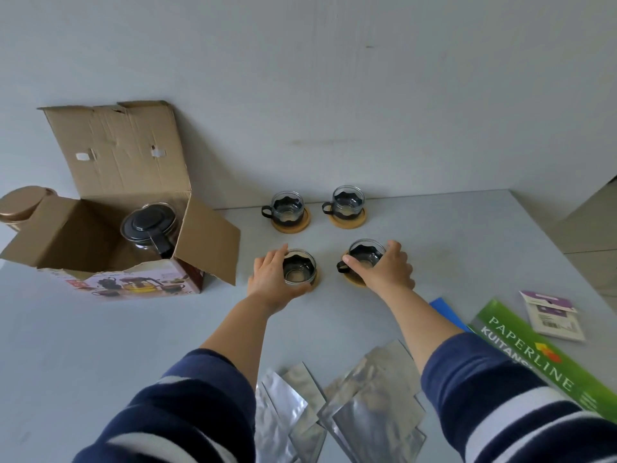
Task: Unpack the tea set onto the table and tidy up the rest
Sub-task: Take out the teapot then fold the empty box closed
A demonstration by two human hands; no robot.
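Note:
Several glass teacups with black holders stand on round wooden coasters on the grey table. My left hand grips the near left cup from its left side. My right hand grips the near right cup from its right, its black handle pointing left. Two more cups, the far left cup and the far right cup, stand behind near the wall. The glass teapot with a black lid sits inside the open cardboard box at the left.
Several empty plastic bags lie at the near edge between my arms. A green Paperline pad, a blue sheet and a small card packet lie at the right. A copper-lidded jar stands behind the box.

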